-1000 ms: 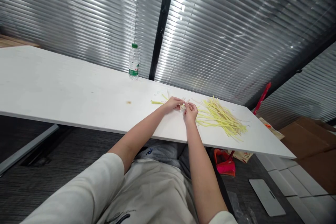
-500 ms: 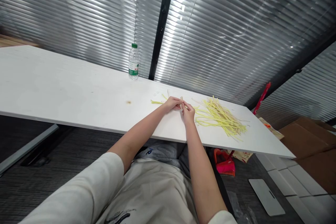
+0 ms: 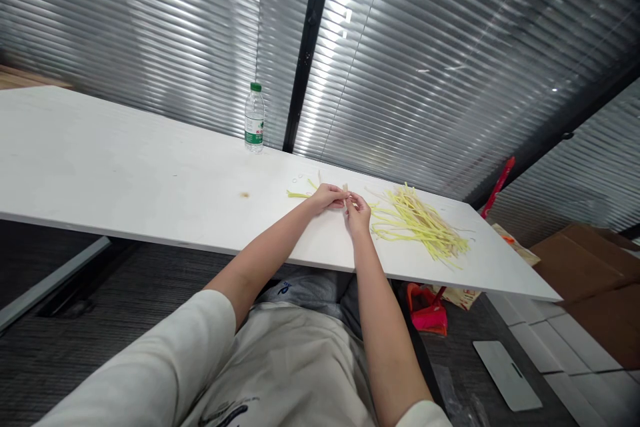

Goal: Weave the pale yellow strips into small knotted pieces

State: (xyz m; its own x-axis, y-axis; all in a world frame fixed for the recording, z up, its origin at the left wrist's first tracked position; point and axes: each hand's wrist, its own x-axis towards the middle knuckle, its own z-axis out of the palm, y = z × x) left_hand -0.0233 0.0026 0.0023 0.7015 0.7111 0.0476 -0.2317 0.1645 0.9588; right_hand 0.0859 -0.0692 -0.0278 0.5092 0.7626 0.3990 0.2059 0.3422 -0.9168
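Note:
My left hand (image 3: 331, 196) and my right hand (image 3: 359, 208) meet above the white table, fingertips together in a pinch. Between them a short pale strip (image 3: 345, 187) pokes up; the rest of it is hidden by the fingers. Left of my left hand lie a few yellow strips (image 3: 299, 195), partly behind it. To the right of my right hand spreads a loose pile of thin yellow and beige strips (image 3: 423, 223), too small to tell their material. Two tiny clear rings (image 3: 295, 180) rest beyond my left hand.
A plastic water bottle (image 3: 255, 121) with a green cap stands at the back edge of the white table (image 3: 125, 173), by the blinds. A brown stain (image 3: 244, 195) marks the tabletop. Cardboard boxes (image 3: 595, 260) and a red bag (image 3: 427, 310) are on the floor at right.
My fingers have shifted very slightly around the pale strip. Otherwise nothing has visibly moved.

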